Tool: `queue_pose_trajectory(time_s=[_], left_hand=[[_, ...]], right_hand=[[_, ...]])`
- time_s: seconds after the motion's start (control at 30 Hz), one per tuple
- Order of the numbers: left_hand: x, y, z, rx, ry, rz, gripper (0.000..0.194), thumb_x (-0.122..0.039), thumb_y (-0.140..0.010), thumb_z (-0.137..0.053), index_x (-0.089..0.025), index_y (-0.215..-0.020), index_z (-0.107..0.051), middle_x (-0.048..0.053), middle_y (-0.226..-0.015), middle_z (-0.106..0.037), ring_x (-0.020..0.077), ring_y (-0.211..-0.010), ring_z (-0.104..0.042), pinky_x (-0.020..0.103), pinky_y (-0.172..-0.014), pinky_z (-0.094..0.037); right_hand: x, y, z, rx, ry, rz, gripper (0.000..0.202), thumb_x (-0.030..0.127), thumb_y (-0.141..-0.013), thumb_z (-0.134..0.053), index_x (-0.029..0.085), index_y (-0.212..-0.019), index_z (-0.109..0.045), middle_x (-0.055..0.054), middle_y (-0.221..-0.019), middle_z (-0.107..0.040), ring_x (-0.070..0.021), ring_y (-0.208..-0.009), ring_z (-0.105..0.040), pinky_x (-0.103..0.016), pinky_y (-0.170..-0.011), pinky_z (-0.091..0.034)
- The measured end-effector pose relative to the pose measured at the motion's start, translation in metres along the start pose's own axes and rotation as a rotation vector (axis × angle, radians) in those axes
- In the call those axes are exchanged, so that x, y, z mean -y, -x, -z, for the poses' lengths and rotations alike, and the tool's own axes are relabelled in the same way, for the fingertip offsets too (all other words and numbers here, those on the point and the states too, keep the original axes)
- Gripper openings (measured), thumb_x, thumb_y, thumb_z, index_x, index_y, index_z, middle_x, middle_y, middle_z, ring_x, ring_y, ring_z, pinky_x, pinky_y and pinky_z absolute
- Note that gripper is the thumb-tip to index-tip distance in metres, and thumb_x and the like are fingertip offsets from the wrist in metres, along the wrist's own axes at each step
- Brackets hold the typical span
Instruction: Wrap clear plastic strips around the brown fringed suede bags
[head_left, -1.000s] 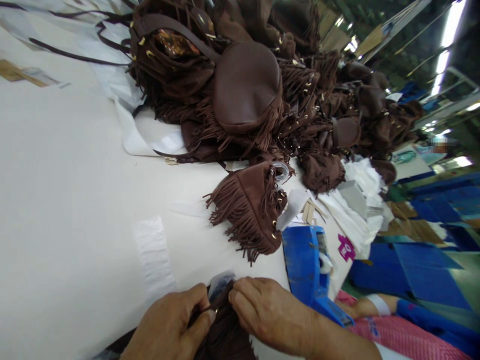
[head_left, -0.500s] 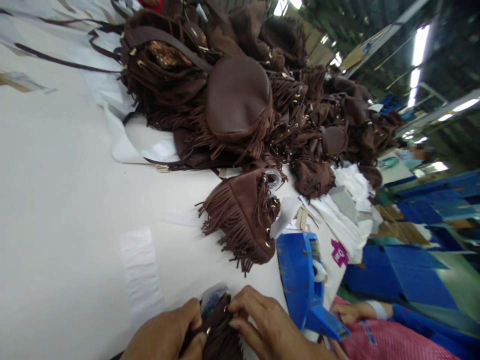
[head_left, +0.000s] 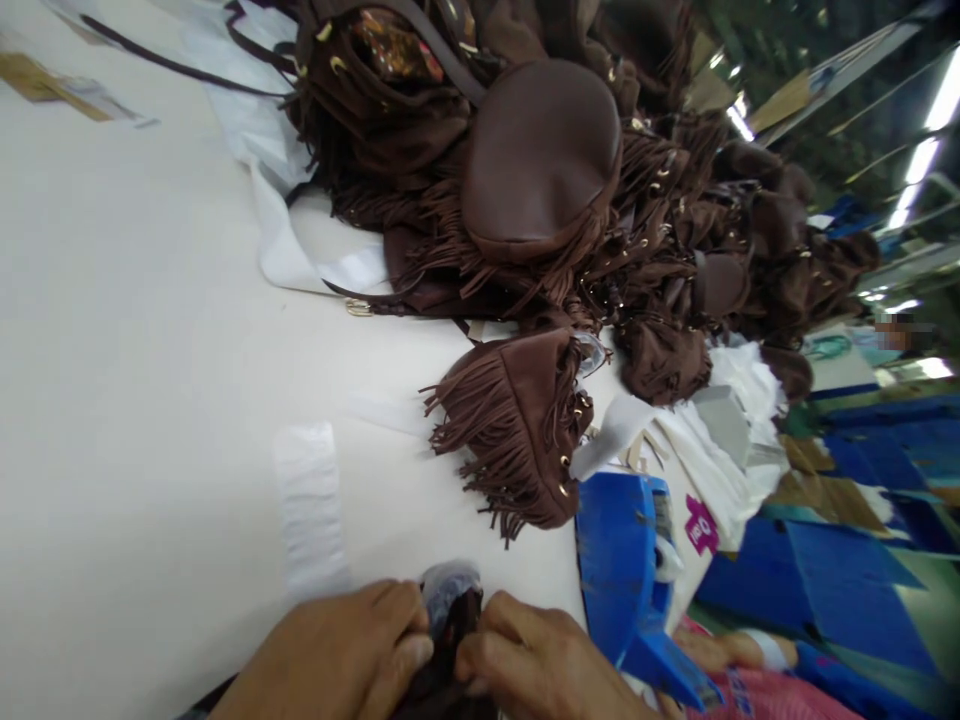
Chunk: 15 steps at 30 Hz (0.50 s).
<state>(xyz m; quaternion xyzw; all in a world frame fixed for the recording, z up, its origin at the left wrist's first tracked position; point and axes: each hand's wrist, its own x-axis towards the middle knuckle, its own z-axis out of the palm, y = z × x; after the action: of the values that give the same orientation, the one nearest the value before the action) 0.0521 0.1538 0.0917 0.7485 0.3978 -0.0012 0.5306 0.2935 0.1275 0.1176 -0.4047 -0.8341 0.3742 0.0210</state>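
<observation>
- At the near left of the blue tape dispenser, your two hands work close together over the dark bag, which lies between them at the bottom edge of the view, partly hidden by your fingers.
- Your left hand, on the side farther from the dispenser, is drawn in narrow, thumb and bent fingers gripping one side of the dark bag.
- Your right hand, between the left one and the dispenser, has its fingers curled tight and pinches the other side of the same bag.
- Clear plastic, left of the dispenser, sticks up from the dark bag between your hands.
- Just beyond the dispenser and to its left, a brown fringed bag lies on the white table, with gold rings along its edge.
- Well left of the dispenser, a crinkled white strip lies flat.
- Farther beyond the dispenser, you have a heap of brown bags, one showing its smooth round side.
- Just right of the dispenser is a purple tag; beyond that sits crumpled white paper.
- At the dispenser's near right, another person's forearm wears a white band, above pink fabric.
</observation>
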Motion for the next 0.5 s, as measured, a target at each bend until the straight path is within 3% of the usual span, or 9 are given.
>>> queue_pose_trajectory(time_s=[0.13,0.3,0.5], left_hand=[[-0.008,-0.012,0.012,-0.032,-0.037,0.043,0.027,-0.017,-0.088,-0.046,-0.024,-0.11,-0.06,0.005,-0.108,-0.067,0.022,-0.097,-0.066,0.032,-0.083,-0.051],[-0.011,-0.032,-0.001,-0.071,-0.134,0.028,0.033,-0.014,-0.08,-0.054,-0.02,-0.113,-0.057,0.008,-0.102,-0.066,0.0255,-0.087,-0.066,0.04,-0.079,-0.054],[-0.004,-0.048,-0.012,-0.195,-0.333,-0.177,0.031,-0.008,-0.079,-0.058,-0.018,-0.108,-0.057,0.011,-0.112,-0.06,0.0289,-0.099,-0.061,0.045,-0.084,-0.054]], right_hand=[[-0.005,0.004,-0.006,-0.014,-0.02,0.033,0.01,0.027,-0.098,-0.052,0.026,-0.105,-0.059,0.003,-0.089,-0.058,-0.0068,-0.068,-0.056,-0.015,-0.054,-0.037],[-0.006,0.005,-0.009,-0.052,-0.05,0.047,0.026,0.039,-0.104,-0.04,0.025,-0.099,-0.061,0.001,-0.084,-0.059,-0.0066,-0.065,-0.056,-0.014,-0.054,-0.039],[-0.005,0.007,-0.008,-0.025,-0.024,0.043,0.024,0.037,-0.105,-0.04,0.024,-0.102,-0.059,0.0,-0.083,-0.059,-0.0066,-0.062,-0.054,-0.014,-0.055,-0.04]])
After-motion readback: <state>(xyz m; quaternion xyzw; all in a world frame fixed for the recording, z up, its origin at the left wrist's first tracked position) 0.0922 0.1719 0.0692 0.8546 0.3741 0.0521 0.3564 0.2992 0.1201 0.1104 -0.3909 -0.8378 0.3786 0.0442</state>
